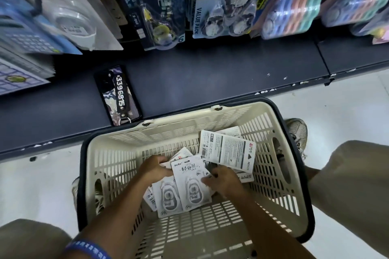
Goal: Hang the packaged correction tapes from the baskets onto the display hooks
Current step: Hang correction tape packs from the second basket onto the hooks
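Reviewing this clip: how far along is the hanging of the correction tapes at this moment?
Done: other packs already hang on the display above, though who hung them is unclear. In hand: the left hand and right hand grip white correction tape packs inside the cream basket; none is lifted out yet. Left: several more packs, including a back-facing one, still lie in the basket.

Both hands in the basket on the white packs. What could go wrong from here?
1. Left hand and right hand hold several overlapping white packs; extras may slip on lifting.
2. The phone lies at the shelf edge above the basket; a rising arm may knock it.
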{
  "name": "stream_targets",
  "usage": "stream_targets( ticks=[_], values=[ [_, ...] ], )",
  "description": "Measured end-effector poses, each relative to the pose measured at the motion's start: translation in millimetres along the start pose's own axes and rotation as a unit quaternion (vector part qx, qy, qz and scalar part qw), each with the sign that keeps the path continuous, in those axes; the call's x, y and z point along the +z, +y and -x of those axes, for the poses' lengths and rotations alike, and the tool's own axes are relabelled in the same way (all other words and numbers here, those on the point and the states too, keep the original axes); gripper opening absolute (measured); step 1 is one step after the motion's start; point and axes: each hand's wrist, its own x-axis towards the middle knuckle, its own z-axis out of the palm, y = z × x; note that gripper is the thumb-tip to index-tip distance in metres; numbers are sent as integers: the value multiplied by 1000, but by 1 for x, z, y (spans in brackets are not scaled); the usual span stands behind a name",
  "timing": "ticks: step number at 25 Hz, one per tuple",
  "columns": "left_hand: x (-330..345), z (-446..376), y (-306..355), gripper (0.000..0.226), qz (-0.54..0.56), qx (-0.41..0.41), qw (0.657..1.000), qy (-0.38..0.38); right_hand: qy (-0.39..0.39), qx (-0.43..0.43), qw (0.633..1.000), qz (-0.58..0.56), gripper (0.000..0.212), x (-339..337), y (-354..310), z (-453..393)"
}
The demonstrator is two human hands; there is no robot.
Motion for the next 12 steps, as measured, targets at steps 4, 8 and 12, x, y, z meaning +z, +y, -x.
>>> stream_targets(
  ticks=[4,8,12],
  values=[
    [3,9,-15,60,157,-59,980,108,-29,5,999,46,24,-5,-2,-2],
    [-4,21,-14,95,52,-60,995,-61,-92,1,996,-16,19,7,3,7],
    [0,23,-18,98,158,-77,984,2,-71,10,986,-148,24,10,-1,15]
  ],
)
